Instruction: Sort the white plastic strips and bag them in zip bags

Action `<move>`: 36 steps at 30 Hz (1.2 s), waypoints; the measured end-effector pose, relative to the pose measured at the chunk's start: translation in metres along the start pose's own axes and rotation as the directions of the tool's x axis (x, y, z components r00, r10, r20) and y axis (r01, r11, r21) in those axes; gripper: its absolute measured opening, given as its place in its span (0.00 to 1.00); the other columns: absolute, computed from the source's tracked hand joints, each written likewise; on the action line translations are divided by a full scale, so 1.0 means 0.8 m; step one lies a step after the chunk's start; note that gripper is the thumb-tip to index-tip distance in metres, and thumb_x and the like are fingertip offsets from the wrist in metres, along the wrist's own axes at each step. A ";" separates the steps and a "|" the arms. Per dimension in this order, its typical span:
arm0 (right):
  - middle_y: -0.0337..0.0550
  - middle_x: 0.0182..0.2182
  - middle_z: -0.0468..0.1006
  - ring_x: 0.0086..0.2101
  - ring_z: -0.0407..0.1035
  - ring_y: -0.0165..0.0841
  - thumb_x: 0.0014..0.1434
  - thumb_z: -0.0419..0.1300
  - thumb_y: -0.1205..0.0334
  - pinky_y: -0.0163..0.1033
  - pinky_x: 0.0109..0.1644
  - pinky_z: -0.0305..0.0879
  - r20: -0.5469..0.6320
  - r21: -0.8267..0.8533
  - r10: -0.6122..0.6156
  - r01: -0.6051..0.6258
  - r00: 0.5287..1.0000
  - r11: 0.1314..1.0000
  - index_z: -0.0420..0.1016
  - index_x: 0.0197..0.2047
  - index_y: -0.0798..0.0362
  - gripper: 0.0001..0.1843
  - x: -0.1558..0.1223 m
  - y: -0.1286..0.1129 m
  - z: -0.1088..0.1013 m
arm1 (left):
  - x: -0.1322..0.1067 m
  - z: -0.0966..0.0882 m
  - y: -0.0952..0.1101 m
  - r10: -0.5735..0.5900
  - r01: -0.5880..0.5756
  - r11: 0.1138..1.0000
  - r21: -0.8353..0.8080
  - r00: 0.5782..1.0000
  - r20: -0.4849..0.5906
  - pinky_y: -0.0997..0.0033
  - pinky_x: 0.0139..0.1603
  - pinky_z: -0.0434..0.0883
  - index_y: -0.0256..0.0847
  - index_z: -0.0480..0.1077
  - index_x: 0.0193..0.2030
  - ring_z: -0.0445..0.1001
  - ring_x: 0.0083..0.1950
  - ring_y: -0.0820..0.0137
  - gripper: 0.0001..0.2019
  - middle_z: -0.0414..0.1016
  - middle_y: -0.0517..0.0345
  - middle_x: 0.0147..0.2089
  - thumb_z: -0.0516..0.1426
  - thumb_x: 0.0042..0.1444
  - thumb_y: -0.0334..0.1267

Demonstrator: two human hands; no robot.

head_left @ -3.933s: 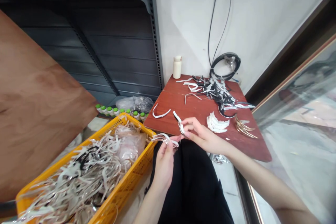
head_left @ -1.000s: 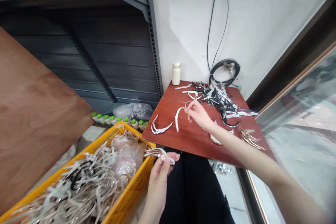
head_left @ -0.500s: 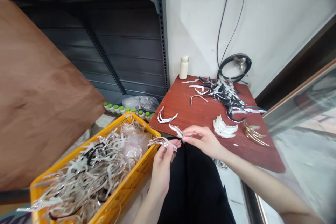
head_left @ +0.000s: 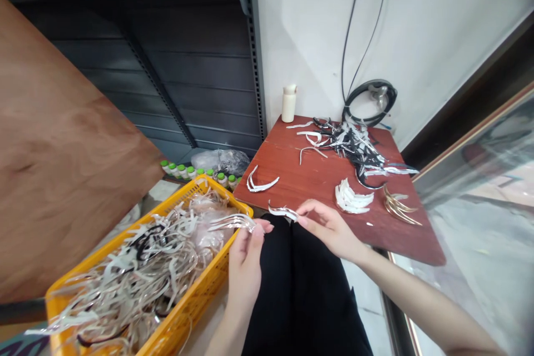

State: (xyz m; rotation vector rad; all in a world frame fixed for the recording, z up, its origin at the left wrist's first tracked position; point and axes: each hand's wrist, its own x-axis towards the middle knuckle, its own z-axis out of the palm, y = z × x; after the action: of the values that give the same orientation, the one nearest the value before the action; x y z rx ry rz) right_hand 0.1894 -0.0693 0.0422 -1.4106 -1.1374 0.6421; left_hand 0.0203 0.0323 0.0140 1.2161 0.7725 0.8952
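Black cloth covers the person's lap (head_left: 300, 289), above which both hands work. The left hand (head_left: 246, 253) is closed around a fanned bundle of thin, curved silvery strips (head_left: 231, 221). The right hand (head_left: 329, 228) pinches one short curved white-and-silver piece (head_left: 283, 211) between thumb and forefinger, holding it in the air just off the near edge of the table.

Beside the left hand, a yellow perforated plastic crate (head_left: 204, 289) is heaped with a tangle of pale curved strips, a few black ones and a clear bag. On the red-brown wooden table (head_left: 308, 178) lie small separate groups: a pair of white curved pieces (head_left: 258, 184), a neat stack of white pieces (head_left: 352, 199) and a few gold-coloured ones (head_left: 398, 207). A mixed black-and-white heap (head_left: 354, 147) lies farther back. With the crate this full and the groups so small, most of the sorting appears to remain.

Green-capped vials (head_left: 196, 173) line the floor beyond the crate, and a cream plastic bottle (head_left: 288, 103) stands at the table's far corner.
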 end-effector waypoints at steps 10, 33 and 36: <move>0.40 0.35 0.75 0.37 0.71 0.35 0.58 0.65 0.57 0.43 0.44 0.67 -0.051 0.067 -0.043 0.046 0.998 0.997 0.78 0.36 0.43 0.02 -0.018 0.016 0.048 | -0.013 0.017 -0.005 -0.112 0.125 0.984 -0.130 0.988 0.107 0.67 0.49 0.71 0.38 0.77 0.43 0.76 0.45 0.63 0.15 0.79 0.51 0.43 0.62 0.54 0.47; 0.40 0.32 0.74 0.35 0.68 0.31 0.61 0.63 0.61 0.37 0.42 0.64 -0.202 0.134 -0.034 0.062 0.979 0.989 0.75 0.33 0.50 0.05 -0.022 0.015 0.044 | -0.012 0.003 -0.006 0.029 -0.108 0.933 0.343 0.974 0.226 0.70 0.40 0.70 0.37 0.74 0.34 0.74 0.37 0.66 0.12 0.76 0.55 0.33 0.58 0.59 0.44; 0.39 0.32 0.72 0.34 0.68 0.31 0.62 0.61 0.61 0.36 0.41 0.64 -0.247 0.101 -0.060 0.087 0.967 0.991 0.73 0.33 0.50 0.05 -0.033 0.010 0.020 | -0.012 0.002 -0.008 0.023 -0.104 0.931 0.349 0.973 0.229 0.69 0.40 0.70 0.37 0.75 0.36 0.75 0.37 0.65 0.12 0.77 0.55 0.33 0.58 0.59 0.45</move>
State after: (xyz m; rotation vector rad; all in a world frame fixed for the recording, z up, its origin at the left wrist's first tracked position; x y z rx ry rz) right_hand 0.1674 -0.0850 0.0252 -1.3055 -0.9400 0.4576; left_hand 0.0186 0.0222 0.0080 1.6432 0.7373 0.6701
